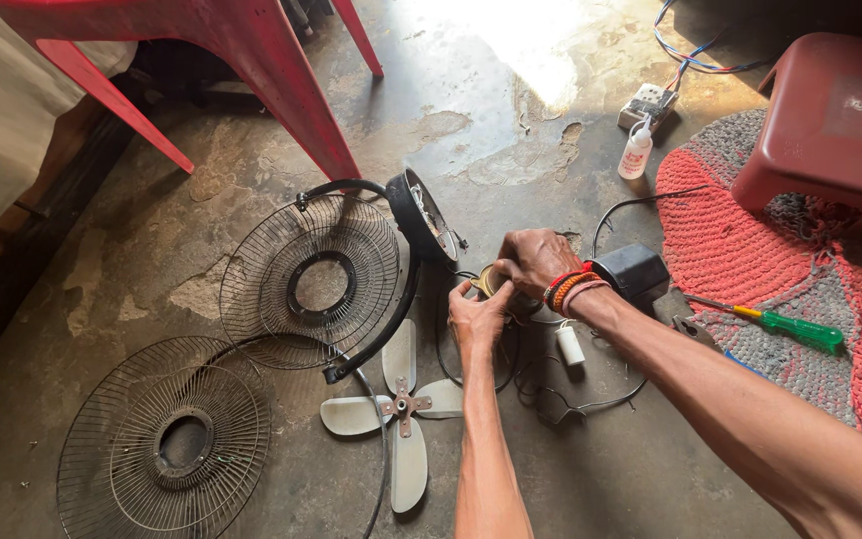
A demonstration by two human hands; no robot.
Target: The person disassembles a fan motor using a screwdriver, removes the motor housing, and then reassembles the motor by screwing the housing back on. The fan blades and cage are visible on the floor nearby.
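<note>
Fingers of both hands clamp the small round motor [494, 282] on the floor: left hand [476, 317] grips from below, right hand [533, 262] from above. Fan blade [395, 409] lies just below-left.

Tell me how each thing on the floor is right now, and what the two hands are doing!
left hand: closed on the fan motor
right hand: gripping the fan motor from above
fan motor: out of its housing, wires trailing
fan blade: taken off, lying flat
front grille: removed, flat on the floor
rear grille: detached, lying flat
screwdriver: lying unused on the mat
white bottle: upright, capped
</note>
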